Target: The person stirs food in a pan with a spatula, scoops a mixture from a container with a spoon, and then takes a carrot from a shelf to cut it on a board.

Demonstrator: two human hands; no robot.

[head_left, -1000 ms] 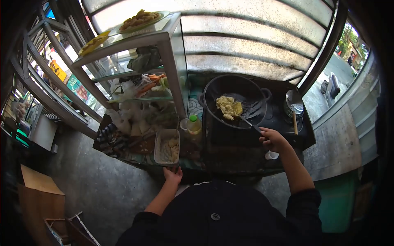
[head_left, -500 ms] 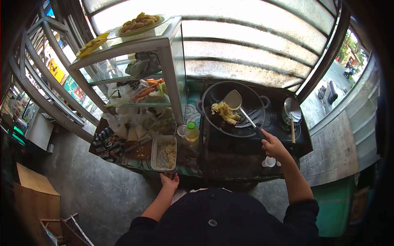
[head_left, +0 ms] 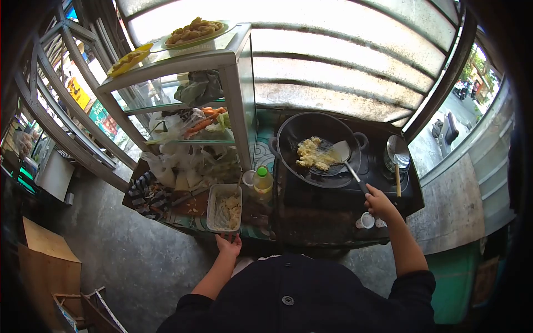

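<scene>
My right hand [head_left: 380, 203] is closed around the black handle of a spatula [head_left: 341, 150]. Its wide metal blade lies in a black wok [head_left: 280, 162], against the right side of a yellow, scrambled-egg-like mass [head_left: 313, 153]. The wok sits on a dark stove [head_left: 311, 200]. At the near table edge rests my left hand [head_left: 229, 243], fingers apart, right below a clear plastic container [head_left: 210, 217]. A pale batter-like mixture [head_left: 229, 208] fills part of that container. A bottle with a green cap [head_left: 262, 184] stands beside it.
A glass display case [head_left: 237, 100] rises at the back left, with vegetables inside and plates of fried food [head_left: 194, 31] on top. A small pot [head_left: 396, 150] with a wooden-handled utensil is right of the wok. Small white cups [head_left: 365, 220] stand at the stove's front.
The spatula blade has come down from the wok's upper middle to its right side, and the egg mass now lies flatter and more spread. My right hand moved slightly right and down.
</scene>
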